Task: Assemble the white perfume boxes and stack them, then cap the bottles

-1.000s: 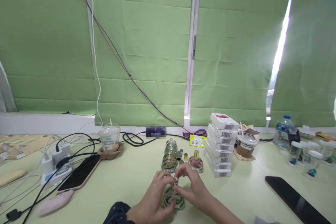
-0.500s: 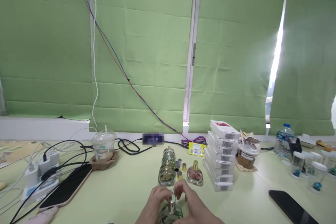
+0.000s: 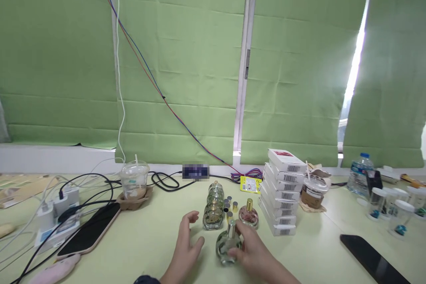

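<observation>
My right hand grips a round clear perfume bottle with a silver neck and greenish glints, its fingers around the right side. To its left, my left hand is off the bottle, fingers and thumb spread with nothing between them. Just beyond stands a row of similar glass perfume bottles, one behind another. Beside that row are several small gold and silver caps. A pink perfume bottle with a gold top stands behind my right hand.
A stack of white boxes rises at the right, near a coffee cup. Farther right are lidded clear jars, a water bottle and a black phone. Leftward lie a plastic cup, another phone and tangled cables.
My left hand has let go of the perfume bottle and moved left, its fingers opening. My right hand has shifted slightly right and forward with the bottle.
</observation>
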{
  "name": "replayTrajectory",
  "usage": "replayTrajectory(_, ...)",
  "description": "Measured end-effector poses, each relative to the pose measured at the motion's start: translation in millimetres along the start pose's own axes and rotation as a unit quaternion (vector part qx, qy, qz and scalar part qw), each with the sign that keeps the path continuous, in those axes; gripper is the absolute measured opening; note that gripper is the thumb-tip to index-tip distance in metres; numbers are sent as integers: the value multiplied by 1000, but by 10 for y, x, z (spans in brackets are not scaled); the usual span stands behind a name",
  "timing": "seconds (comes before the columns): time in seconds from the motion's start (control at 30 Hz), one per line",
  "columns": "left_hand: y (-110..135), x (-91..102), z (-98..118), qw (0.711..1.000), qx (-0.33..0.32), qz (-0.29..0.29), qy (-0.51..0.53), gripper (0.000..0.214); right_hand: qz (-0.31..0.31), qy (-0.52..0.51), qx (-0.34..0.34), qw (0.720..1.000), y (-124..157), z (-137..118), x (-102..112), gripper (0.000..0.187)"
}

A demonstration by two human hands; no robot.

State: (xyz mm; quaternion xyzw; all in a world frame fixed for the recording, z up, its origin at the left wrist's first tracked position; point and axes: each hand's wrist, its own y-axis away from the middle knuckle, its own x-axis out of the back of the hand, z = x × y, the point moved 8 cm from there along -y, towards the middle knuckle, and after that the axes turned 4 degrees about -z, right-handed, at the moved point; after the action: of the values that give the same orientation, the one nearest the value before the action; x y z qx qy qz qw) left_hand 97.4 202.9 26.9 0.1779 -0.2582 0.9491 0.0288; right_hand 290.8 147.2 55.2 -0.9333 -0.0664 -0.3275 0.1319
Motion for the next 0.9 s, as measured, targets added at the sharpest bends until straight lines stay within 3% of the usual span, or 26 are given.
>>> replayTrajectory(0.17,-46,-65,-117,1000,-4,-3,-18,47,56,56,-82,994,-40,181,313,57)
replayTrajectory(0.33,-77,-111,-137,999,12,-29,-38,52,62,124,-104,985,-53,283,441,49)
replayTrajectory(0.53,-213,-135,-261,998,41,-18,-52,46,90,154,-122,976,-48,359,502,49)
replayTrajectory(0.73,-339,-193,-73,998,23,-13,-58,45,100,199,-148,963,-40,336,530,56)
replayTrajectory(0.9,-323,-249,90,998,4,-26,-53,42,84,288,-186,936,-31,281,559,54)
